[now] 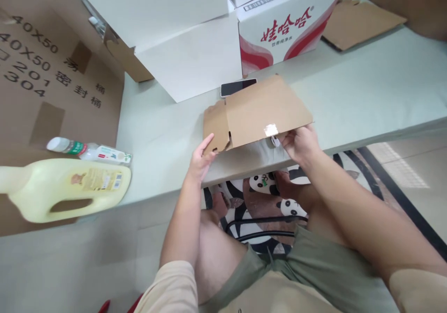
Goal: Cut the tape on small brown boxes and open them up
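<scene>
A flattened brown cardboard box, with a smaller flap on its left, is tilted over the table's front edge. My left hand is closed on that flap's lower corner, thumb on top and the other fingers partly hidden. At the right lower corner, my right hand grips the cardboard, its fingers partly under it. A shiny patch of clear tape sticks to the cardboard near its front edge. Just below hangs a small whitish thing, close to my right fingertips; I cannot make out its kind.
Behind the cardboard lie a phone and large white cartons, one with red print. Another cardboard piece is at the back right. On the left are a yellow jug, a bottle and a big brown carton.
</scene>
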A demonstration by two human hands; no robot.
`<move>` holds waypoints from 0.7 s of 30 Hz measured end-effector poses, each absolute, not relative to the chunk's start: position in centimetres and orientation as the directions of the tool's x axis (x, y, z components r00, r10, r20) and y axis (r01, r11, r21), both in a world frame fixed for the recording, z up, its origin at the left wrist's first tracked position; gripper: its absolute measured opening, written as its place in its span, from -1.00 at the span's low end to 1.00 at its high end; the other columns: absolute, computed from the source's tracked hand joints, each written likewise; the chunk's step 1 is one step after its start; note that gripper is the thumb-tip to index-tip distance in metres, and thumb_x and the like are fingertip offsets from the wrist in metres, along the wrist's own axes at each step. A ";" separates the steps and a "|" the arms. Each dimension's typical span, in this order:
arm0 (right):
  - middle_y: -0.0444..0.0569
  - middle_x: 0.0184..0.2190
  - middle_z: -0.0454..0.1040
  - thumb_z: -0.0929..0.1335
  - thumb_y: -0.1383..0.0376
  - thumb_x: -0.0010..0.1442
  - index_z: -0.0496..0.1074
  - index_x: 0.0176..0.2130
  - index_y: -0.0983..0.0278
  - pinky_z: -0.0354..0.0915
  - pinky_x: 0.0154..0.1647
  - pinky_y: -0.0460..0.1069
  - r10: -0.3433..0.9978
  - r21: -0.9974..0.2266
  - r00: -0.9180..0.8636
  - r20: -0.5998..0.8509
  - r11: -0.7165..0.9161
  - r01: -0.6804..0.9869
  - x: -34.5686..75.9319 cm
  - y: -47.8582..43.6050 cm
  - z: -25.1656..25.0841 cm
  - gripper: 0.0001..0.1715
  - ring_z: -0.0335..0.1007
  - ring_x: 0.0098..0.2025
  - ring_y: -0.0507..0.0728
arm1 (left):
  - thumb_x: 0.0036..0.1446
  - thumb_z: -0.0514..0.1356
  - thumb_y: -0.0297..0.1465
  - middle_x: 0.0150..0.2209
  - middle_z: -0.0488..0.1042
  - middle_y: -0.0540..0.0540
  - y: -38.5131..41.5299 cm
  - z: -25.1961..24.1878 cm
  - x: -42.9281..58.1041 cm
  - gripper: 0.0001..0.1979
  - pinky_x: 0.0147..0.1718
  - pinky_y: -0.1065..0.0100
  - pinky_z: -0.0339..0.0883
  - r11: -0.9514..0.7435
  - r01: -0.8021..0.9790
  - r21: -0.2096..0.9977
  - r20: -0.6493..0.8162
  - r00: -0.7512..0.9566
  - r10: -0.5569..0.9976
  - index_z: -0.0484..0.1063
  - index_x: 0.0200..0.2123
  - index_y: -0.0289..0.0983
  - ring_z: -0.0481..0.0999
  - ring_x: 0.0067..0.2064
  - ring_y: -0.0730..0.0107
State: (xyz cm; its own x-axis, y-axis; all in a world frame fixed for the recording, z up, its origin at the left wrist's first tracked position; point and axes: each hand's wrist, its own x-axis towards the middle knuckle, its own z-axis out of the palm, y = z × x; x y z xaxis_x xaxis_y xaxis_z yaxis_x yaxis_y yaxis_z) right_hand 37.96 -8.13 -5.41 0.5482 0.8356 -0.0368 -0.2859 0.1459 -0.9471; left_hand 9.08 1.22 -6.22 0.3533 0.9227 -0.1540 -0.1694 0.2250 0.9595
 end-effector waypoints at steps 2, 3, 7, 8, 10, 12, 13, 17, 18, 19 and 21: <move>-0.13 -0.40 0.45 0.49 0.21 -0.10 0.37 -0.26 0.13 0.53 -0.21 0.11 0.878 -0.933 0.471 -0.085 0.095 -0.346 37.7 -8.8 -4.1 -0.63 0.48 -0.29 0.13 | -0.18 0.53 -0.22 -0.01 0.62 -0.14 1.6 -5.7 8.7 -0.39 -0.21 0.41 0.56 0.245 -0.248 0.937 -0.171 0.286 0.943 0.56 0.00 -0.16 0.65 -0.13 0.34; -0.10 -0.32 0.51 0.51 0.23 -0.15 0.40 -0.23 0.13 0.54 -0.15 0.14 0.908 -0.927 0.406 -0.105 0.060 -0.371 37.6 -9.2 -3.3 -0.57 0.51 -0.22 0.16 | -0.16 0.51 -0.26 -0.03 0.62 -0.11 1.8 -5.5 8.5 -0.45 -0.30 0.44 0.54 0.232 -0.274 0.933 -0.173 0.226 0.959 0.56 -0.03 -0.15 0.64 -0.19 0.38; -0.04 -0.11 0.59 0.47 0.01 -0.09 0.48 -0.07 0.08 0.54 -0.05 0.24 0.980 -0.928 0.174 -0.099 -0.028 -0.370 38.4 -10.3 -1.3 -0.45 0.55 -0.10 0.24 | -0.19 0.43 -0.44 0.04 0.56 -0.04 2.6 -4.9 7.5 -0.50 -0.35 0.45 0.51 0.155 -0.304 0.940 -0.134 0.087 0.987 0.49 -0.10 -0.09 0.62 -0.14 0.36; -0.04 -0.14 0.60 0.44 -0.06 -0.05 0.49 -0.09 0.08 0.55 -0.07 0.24 0.978 -0.932 0.177 -0.111 -0.040 -0.360 38.8 -10.4 -1.3 -0.46 0.57 -0.11 0.25 | -0.21 0.42 -0.46 0.03 0.56 -0.05 2.6 -4.7 7.3 -0.48 -0.34 0.44 0.51 0.155 -0.292 0.944 -0.135 0.087 0.987 0.48 -0.09 -0.09 0.61 -0.12 0.33; -0.01 -0.26 0.61 0.44 -0.12 -0.02 0.50 -0.19 0.13 0.56 -0.11 0.24 0.961 -0.945 0.218 -0.170 -0.096 -0.314 39.4 -10.5 -1.8 -0.49 0.59 -0.17 0.27 | -0.22 0.42 -0.46 -0.01 0.57 -0.08 2.4 -4.5 6.8 -0.43 -0.30 0.38 0.51 0.180 -0.249 0.951 -0.150 0.136 0.979 0.45 -0.05 -0.09 0.62 -0.11 0.25; 0.02 -0.35 0.61 0.50 -0.09 -0.05 0.49 -0.29 0.17 0.56 -0.12 0.26 0.938 -0.950 0.244 -0.246 -0.184 -0.251 39.7 -10.6 -2.4 -0.54 0.61 -0.21 0.31 | -0.21 0.41 -0.45 -0.04 0.57 -0.11 2.1 -4.2 6.5 -0.38 -0.25 0.32 0.51 0.216 -0.201 0.956 -0.172 0.215 0.961 0.42 0.01 -0.10 0.63 -0.08 0.19; 0.05 -0.37 0.61 0.52 -0.06 -0.06 0.48 -0.32 0.18 0.56 -0.11 0.28 0.928 -0.947 0.246 -0.279 -0.224 -0.231 39.7 -10.7 -2.6 -0.57 0.62 -0.22 0.33 | -0.21 0.41 -0.45 -0.05 0.57 -0.12 2.0 -4.1 6.5 -0.36 -0.23 0.30 0.51 0.228 -0.182 0.956 -0.180 0.248 0.952 0.40 0.03 -0.11 0.63 -0.08 0.16; 0.06 -0.37 0.63 0.52 0.04 -0.08 0.50 -0.29 0.18 0.57 -0.14 0.34 0.873 -0.925 0.348 -0.343 -0.249 -0.288 39.4 -12.1 -2.3 -0.61 0.62 -0.24 0.37 | -0.14 0.39 -0.36 -0.06 0.57 -0.09 1.8 -3.6 6.9 -0.36 -0.33 0.32 0.47 0.261 -0.214 0.941 -0.198 0.278 0.940 0.35 0.08 -0.07 0.62 -0.25 0.27; 0.05 -0.35 0.63 0.51 0.05 -0.08 0.50 -0.26 0.17 0.57 -0.16 0.34 0.846 -0.925 0.415 -0.336 -0.213 -0.316 39.6 -12.6 -2.1 -0.61 0.62 -0.24 0.37 | -0.10 0.38 -0.31 -0.06 0.56 -0.08 1.9 -3.4 7.0 -0.39 -0.35 0.34 0.45 0.266 -0.243 0.933 -0.197 0.275 0.941 0.35 0.07 -0.06 0.61 -0.29 0.32; 0.03 -0.33 0.64 0.50 0.06 -0.07 0.49 -0.25 0.16 0.58 -0.18 0.33 0.813 -0.928 0.489 -0.318 -0.160 -0.337 40.0 -13.1 -1.8 -0.62 0.61 -0.24 0.36 | -0.07 0.36 -0.27 -0.05 0.56 -0.06 2.0 -3.3 7.2 -0.44 -0.37 0.36 0.44 0.270 -0.272 0.924 -0.195 0.273 0.942 0.35 0.05 -0.05 0.60 -0.32 0.35; -0.01 -0.33 0.62 0.46 0.05 -0.03 0.46 -0.26 0.14 0.58 -0.27 0.27 0.745 -0.939 0.619 -0.249 -0.030 -0.341 41.4 -14.3 -1.4 -0.67 0.60 -0.26 0.31 | -0.06 0.33 -0.22 -0.08 0.56 -0.05 2.2 -3.0 7.6 -0.53 -0.38 0.39 0.43 0.274 -0.316 0.909 -0.188 0.275 0.943 0.39 -0.04 -0.08 0.60 -0.34 0.40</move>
